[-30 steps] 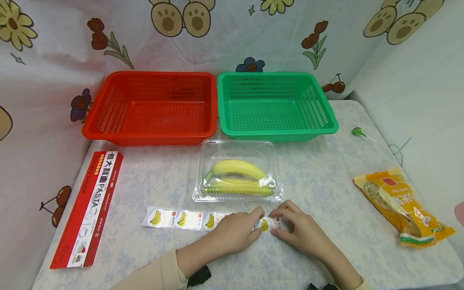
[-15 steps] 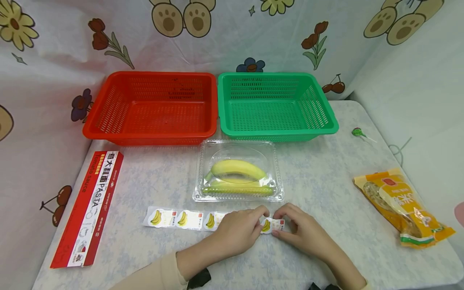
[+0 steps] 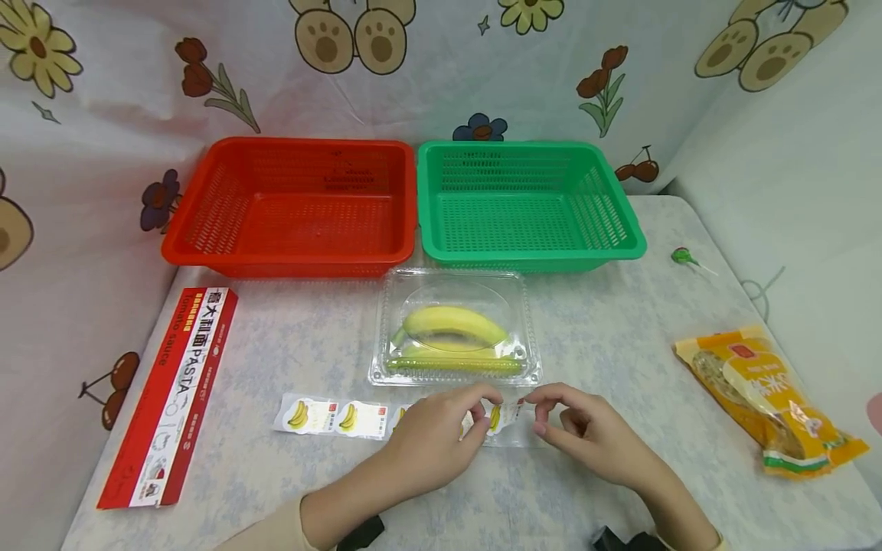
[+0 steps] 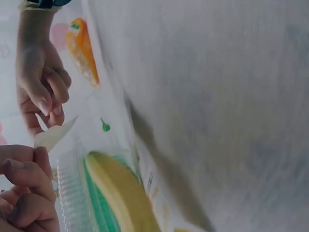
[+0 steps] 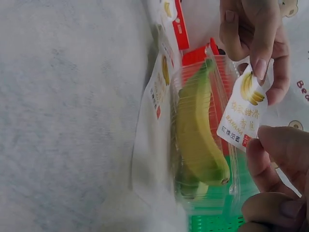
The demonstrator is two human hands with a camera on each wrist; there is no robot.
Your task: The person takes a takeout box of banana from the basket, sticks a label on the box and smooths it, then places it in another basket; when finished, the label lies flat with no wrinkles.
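Note:
A white label with a banana picture (image 5: pixel 241 111) is stretched between my two hands, lifted off its backing strip (image 3: pixel 306 415). My left hand (image 3: pixel 437 428) pinches the banana end of it between thumb and fingers. At the opposite end, the thumb and forefinger of my right hand (image 3: pixel 596 432) pinch a corner. More banana labels lie on the strip to the left, while its right end is bare under the hands. Just beyond stands a closed clear plastic box (image 3: pixel 451 285) with a yellow banana (image 3: pixel 455 323) inside. The left hand hides part of the strip.
Behind the box, a red basket (image 3: pixel 289 264) and a green basket (image 3: pixel 530 259) stand side by side. A red pasta box (image 3: pixel 168 398) lies at the left. To the right are a yellow food bag (image 3: pixel 768 398) and a green lollipop (image 3: pixel 682 255).
The banana label has come up off the strip, baring the backing's right end. The right hand has moved slightly right, and both hands now hold the label raised.

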